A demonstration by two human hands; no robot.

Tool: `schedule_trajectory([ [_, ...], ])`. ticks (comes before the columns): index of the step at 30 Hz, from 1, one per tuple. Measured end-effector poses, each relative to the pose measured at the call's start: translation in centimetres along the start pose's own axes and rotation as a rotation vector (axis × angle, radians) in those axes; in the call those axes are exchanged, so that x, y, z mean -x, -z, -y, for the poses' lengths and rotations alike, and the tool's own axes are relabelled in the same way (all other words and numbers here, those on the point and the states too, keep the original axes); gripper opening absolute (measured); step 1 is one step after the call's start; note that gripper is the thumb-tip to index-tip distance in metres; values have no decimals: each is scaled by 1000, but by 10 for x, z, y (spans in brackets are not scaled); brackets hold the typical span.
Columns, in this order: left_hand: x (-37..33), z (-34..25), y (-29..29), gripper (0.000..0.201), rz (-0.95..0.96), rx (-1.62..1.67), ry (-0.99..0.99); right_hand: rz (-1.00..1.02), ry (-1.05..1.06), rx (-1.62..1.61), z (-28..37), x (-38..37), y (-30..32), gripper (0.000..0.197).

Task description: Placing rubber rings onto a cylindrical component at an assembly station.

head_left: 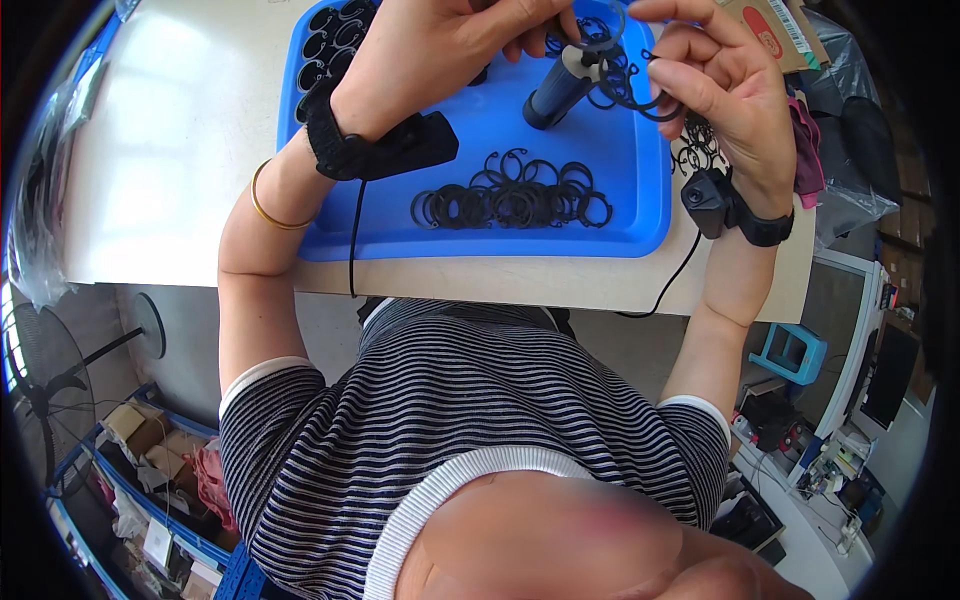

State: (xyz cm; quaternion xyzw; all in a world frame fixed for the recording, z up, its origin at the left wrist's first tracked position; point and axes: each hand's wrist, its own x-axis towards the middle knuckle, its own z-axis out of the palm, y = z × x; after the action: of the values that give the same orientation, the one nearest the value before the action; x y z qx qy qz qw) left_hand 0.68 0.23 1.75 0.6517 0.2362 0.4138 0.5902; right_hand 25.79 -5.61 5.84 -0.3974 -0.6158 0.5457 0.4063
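My right hand (730, 85) pinches a black retaining ring (655, 113) between thumb and fingers, beside the top of a dark cylinder (560, 95). That cylinder stands tilted in this view on a blue tray (655, 215) and has a pale top. At the upper edge, my left hand (465, 35) has its fingers curled together by a greyish ring (607, 42) over the cylinder; it seems to hold this ring, though the fingertips are partly hidden. A heap of black retaining rings (515, 200) lies along the tray's near side.
Round black pieces (318, 45) sit in rows at the tray's far left. More black rings (700, 150) lie on the table right of the tray. A cardboard box (775, 35) stands at the far right. Cables hang from both wrist-worn devices across the table's front edge.
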Motion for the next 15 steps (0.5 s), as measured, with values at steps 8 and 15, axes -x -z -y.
schedule_trajectory([
  [8,3,1,-2,18,54,-120,-89,-104,-109,154,-3,3,5,17],
  [15,15,-10,-16,22,-9,-422,-473,39,-5,220,-13,5,4,19],
])
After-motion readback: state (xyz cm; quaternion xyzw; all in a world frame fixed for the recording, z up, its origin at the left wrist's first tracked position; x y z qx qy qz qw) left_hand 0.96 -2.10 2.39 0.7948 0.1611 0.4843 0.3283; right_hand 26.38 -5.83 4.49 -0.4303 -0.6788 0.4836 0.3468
